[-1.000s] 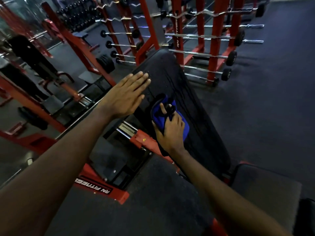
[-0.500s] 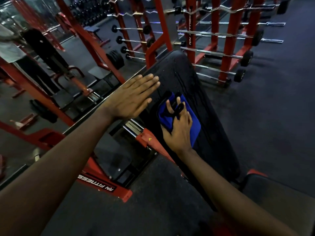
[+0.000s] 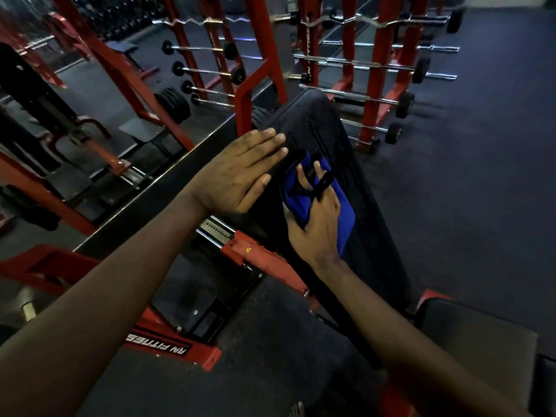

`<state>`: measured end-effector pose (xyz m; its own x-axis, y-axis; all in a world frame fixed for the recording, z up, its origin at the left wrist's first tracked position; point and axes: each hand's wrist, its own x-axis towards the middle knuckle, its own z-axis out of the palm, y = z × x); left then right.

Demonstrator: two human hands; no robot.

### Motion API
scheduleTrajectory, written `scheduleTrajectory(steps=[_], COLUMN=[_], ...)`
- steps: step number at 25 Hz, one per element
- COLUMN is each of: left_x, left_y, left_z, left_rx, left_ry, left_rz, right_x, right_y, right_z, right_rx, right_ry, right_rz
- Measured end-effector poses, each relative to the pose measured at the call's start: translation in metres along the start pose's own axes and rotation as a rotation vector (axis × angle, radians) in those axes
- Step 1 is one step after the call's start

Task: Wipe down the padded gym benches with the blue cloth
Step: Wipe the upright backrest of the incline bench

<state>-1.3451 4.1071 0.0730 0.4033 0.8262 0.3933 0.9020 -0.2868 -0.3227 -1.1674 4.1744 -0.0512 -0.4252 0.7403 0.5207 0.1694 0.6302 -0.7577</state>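
Pressing crumpled blue cloth point(image 3: 346, 216) onto black bench pad point(image 3: 358, 164), right hand point(image 3: 319, 233) splayed, left hand point(image 3: 237, 179) flat

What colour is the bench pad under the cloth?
Black. The pad shows best in the head view, right beside the blue cloth.

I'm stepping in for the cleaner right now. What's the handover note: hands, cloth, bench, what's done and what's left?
Left hand: flat, fingers straight, at the left edge of the back pad, holding nothing.
Right hand: presses the blue cloth on the middle of the back pad, fingers through its black loops.
Done: cloth is on the pad; how much is wiped cannot be told.
Left: rest of the back pad, then the seat pad.
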Motion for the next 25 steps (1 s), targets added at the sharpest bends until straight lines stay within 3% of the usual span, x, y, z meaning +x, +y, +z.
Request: scheduleTrajectory(steps=[6, 12, 19, 23, 25], left_x=[-0.001, -0.004, -0.006, -0.004, -0.003], left_y=[-0.002, -0.017, -0.02, -0.026, -0.028], left_z=[0.002, -0.005, -0.002, 0.0, 0.003], left_rx=[-0.075, -0.133, -0.173, -0.186, -0.201], left_ry=[0.03, -0.02, 0.051, 0.072, 0.096], left_rz=[0.025, 0.068, 0.102, 0.149, 0.148], right_x=[-0.06, 0.004, -0.047, -0.009, -0.005], right_y=[0.027, -0.023, 0.008, -0.026, -0.033], right_z=[0.001, 0.013, 0.012, 0.015, 0.017], right_rx=[0.063, 0.083, 0.112, 0.093, 0.075], right_ry=[0.014, 0.142, 0.169, 0.24, 0.222], right_rz=[0.07, 0.096, 0.093, 0.218, 0.175])
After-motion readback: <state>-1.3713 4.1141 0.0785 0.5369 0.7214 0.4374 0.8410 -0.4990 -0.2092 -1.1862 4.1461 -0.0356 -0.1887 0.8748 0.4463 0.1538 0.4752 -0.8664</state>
